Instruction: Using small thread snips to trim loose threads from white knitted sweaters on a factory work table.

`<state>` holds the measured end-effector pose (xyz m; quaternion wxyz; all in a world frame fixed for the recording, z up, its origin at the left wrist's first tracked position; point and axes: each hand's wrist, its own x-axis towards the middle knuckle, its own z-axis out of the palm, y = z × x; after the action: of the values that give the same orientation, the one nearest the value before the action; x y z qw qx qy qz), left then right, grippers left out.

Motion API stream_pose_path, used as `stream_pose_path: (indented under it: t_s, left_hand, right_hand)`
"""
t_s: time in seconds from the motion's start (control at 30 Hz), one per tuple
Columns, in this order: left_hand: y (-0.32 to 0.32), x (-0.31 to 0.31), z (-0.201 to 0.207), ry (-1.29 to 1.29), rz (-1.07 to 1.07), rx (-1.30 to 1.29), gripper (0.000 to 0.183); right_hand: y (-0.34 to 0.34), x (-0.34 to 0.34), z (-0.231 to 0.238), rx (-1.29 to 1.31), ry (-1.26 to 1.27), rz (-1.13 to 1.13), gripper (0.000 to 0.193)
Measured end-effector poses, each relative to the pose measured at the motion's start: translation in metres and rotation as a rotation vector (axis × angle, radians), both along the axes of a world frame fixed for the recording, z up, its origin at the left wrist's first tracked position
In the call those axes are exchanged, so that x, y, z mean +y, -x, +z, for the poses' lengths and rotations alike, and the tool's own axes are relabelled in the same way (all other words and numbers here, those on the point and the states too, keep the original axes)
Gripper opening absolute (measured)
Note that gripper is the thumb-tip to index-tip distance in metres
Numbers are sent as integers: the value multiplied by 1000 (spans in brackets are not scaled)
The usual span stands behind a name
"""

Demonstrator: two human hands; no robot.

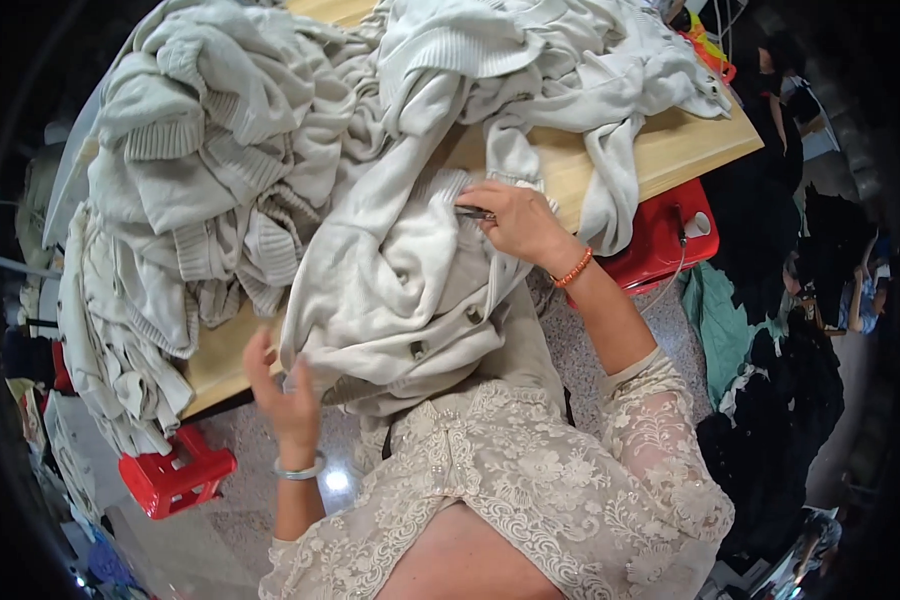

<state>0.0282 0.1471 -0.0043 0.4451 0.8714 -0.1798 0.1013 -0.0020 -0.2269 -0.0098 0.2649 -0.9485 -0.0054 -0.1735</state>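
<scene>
A pale grey knitted cardigan (400, 290) with round buttons hangs over the near edge of a wooden table (690, 140) onto my lap. My right hand (515, 220), with an orange bead bracelet at the wrist, rests on the cardigan and pinches a small dark metal tool (475, 212) against the knit. My left hand (285, 390), wearing a silver bangle, hovers just below the table edge beside the garment's hem, fingers spread and holding nothing.
A large heap of similar pale knitted garments (220, 150) covers most of the table. A red plastic stool (175, 475) stands at lower left, and a red box (660, 240) sits under the table's right side. Dark clothing (780, 400) is piled at right, where another person sits.
</scene>
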Motion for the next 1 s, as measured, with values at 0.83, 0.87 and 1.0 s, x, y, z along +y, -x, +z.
stream_pose_path:
  t_s: [0.83, 0.87, 1.0]
  left_hand:
    - [-49, 24, 26, 347, -148, 179, 25]
    - [-55, 18, 31, 423, -141, 160, 25]
    - [-74, -25, 25, 164, -412, 3, 38]
  right_hand:
    - [67, -65, 44, -357, 275, -167, 44]
    - [62, -71, 57, -406, 182, -293, 42]
    - [44, -108, 76, -430, 277, -305, 43]
